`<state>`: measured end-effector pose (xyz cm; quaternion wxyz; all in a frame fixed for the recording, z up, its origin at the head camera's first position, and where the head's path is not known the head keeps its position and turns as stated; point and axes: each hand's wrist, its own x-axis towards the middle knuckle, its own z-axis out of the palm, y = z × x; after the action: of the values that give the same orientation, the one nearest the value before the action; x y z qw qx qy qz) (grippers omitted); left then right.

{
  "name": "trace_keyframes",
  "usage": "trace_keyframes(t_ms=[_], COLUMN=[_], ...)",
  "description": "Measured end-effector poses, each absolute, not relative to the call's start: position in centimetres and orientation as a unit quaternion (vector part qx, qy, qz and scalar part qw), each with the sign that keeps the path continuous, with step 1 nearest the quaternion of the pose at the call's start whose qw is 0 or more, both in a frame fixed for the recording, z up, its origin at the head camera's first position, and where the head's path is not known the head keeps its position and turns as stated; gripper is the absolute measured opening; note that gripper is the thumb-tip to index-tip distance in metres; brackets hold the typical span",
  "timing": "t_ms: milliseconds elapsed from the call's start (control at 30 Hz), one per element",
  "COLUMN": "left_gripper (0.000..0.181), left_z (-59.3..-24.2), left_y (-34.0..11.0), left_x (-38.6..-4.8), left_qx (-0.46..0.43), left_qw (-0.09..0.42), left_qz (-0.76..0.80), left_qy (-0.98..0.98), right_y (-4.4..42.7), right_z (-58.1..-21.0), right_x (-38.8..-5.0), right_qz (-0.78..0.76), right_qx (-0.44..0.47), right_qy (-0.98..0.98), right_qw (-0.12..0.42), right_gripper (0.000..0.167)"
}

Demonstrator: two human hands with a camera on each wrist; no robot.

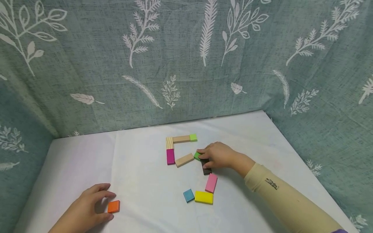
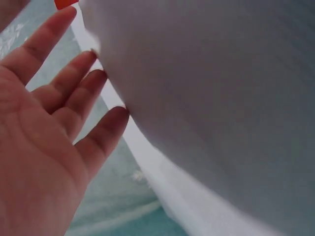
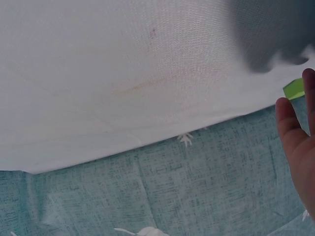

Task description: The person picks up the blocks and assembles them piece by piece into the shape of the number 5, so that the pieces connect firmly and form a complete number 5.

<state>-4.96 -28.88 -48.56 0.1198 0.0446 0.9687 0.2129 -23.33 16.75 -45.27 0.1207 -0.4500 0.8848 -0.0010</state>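
Note:
My left hand [image 1: 87, 207] curves around a small orange block [image 1: 113, 206] at the left, with a gap showing between thumb and fingers. In the left wrist view, the fingers of that hand spread loosely, and an edge of the orange block [image 2: 65, 4] shows at the top. My right hand [image 1: 220, 155] grips a black block [image 1: 206, 168], its thumb on the block's side and its fingers partly hiding the far end. One fingertip touches or overlaps a green block [image 1: 197, 156] beside it. A tan block [image 1: 184, 160] meets that green block.
A magenta block [image 1: 170, 157], a striped wood block [image 1: 169, 142], another tan block [image 1: 181, 139] and a light green block [image 1: 193, 138] form a bent line. Nearer lie pink [image 1: 211, 183], yellow [image 1: 204, 197] and blue [image 1: 188, 195] blocks. Patterned curtains [image 1: 180, 64] surround the white table [image 1: 145, 181].

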Motion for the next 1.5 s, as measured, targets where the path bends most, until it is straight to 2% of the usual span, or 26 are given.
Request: trace_keyframes(t_ms=[167,367,467,600,800,967,1200,1500], left_gripper=[0.041,0.04,0.037,0.04,0.039,0.033,0.03,0.032], left_z=[-48.3,-48.0,-48.0,-47.8,-47.3,-47.0,-46.0,-46.3], left_y=[-28.4,-28.0,-28.0,-27.8,-26.1,-23.3,-17.1,-9.7], left_x=[-5.5,-6.2,-6.0,-5.8,-6.6,-7.6,-10.5,-12.1], left_qx=[0.019,-0.013,0.002,0.018,-0.009,0.023,0.042,0.145], left_qw=[0.143,0.169,0.151,0.095,0.08,0.067,0.104,0.106], left_qz=[0.206,0.201,0.207,0.219,0.252,0.267,0.256,0.199], left_qy=[0.968,0.965,0.967,0.971,0.965,0.961,0.96,0.963], right_y=[16.6,16.6,16.6,16.7,16.8,16.9,17.1,17.2], right_z=[-45.3,-45.5,-45.5,-45.5,-45.6,-45.7,-45.5,-45.8], right_x=[-23.3,-23.3,-23.3,-23.3,-23.3,-23.4,-23.3,-23.5], right_qz=[-0.002,0.001,-0.001,-0.003,-0.004,-0.011,-0.019,-0.026], right_qx=[-0.448,-0.447,-0.444,-0.438,-0.43,-0.426,-0.419,-0.417], right_qy=[0.885,0.886,0.887,0.89,0.894,0.896,0.897,0.898], right_qw=[0.122,0.121,0.122,0.127,0.128,0.128,0.137,0.141], right_gripper=[0.049,0.05,0.05,0.05,0.05,0.051,0.05,0.05])
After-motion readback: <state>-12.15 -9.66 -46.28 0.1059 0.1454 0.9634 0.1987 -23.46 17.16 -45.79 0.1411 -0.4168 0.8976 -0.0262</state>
